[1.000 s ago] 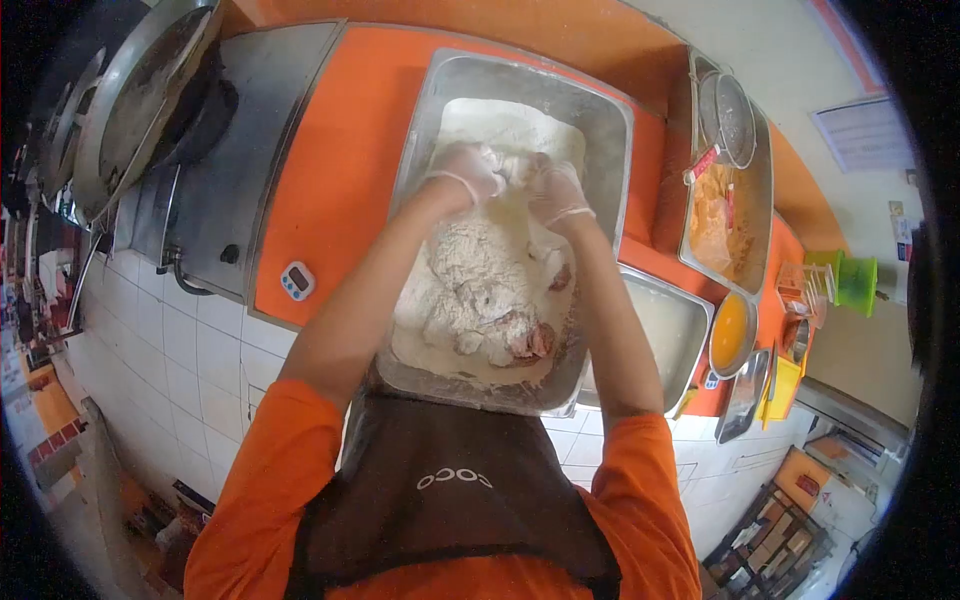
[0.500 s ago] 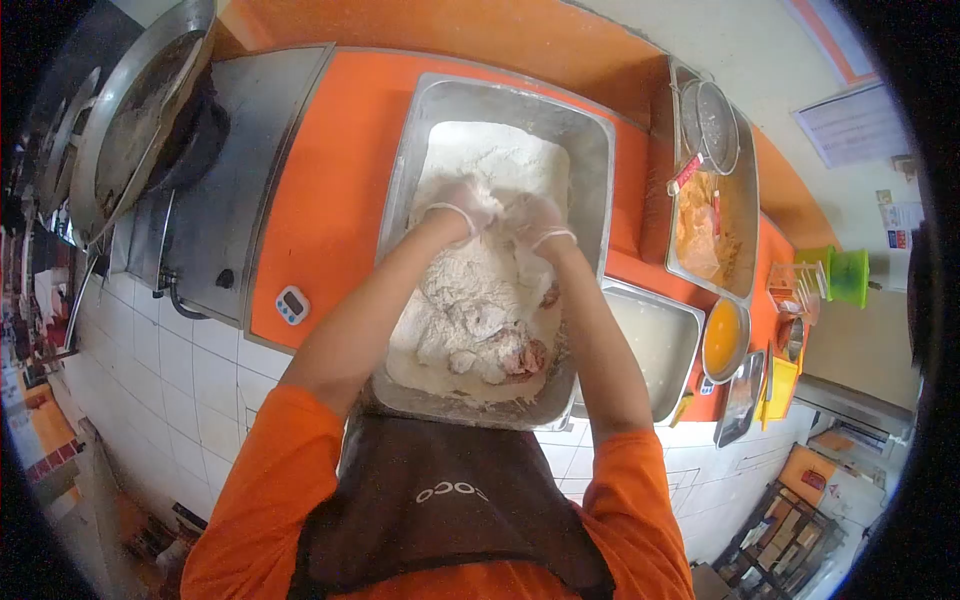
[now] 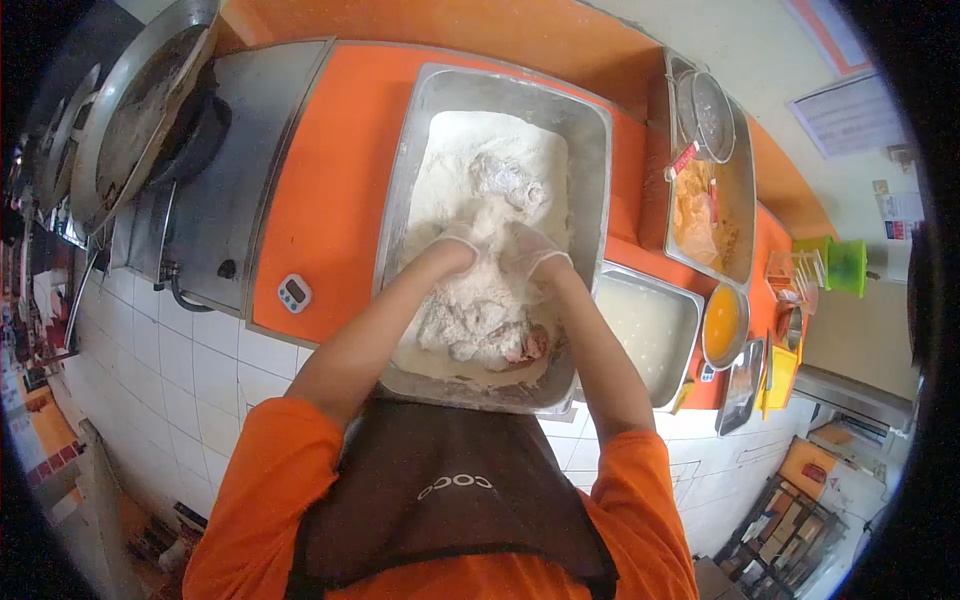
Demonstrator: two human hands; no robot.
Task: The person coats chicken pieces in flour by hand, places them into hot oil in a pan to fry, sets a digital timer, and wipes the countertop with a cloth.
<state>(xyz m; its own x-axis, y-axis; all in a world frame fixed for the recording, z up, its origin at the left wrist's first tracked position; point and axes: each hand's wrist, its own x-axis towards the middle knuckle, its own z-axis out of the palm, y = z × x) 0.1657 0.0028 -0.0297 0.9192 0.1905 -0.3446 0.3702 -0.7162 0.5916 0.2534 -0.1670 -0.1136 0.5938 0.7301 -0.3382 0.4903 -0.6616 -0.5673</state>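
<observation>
A deep metal tray [image 3: 394, 215] holds white flour [image 3: 450, 150] and several flour-coated pieces of meat [image 3: 480, 325]. Both my hands wear clear plastic gloves and are down among the flour. My left hand [image 3: 460, 243] is at the middle of the tray, its fingers hidden by flour and blur. Close to its right, my right hand [image 3: 528, 255] touches the floury heap, with its fingertips smeared. One coated piece [image 3: 505, 180] lies just beyond my hands. Nearer me, a reddish patch of meat shows through the flour.
A white timer [image 3: 294, 293] sits left of the tray on the orange counter [image 3: 325, 170]. To the right are a pan of pale liquid [image 3: 645, 330], a bowl of orange liquid [image 3: 721, 325] and a tray of orange crumbs with a strainer [image 3: 707, 115]. A large wok [image 3: 135, 120] stands at left.
My hands have moved back toward me from the far part of the flour. A coated piece now shows beyond them, where they were. The camera view has shifted slightly.
</observation>
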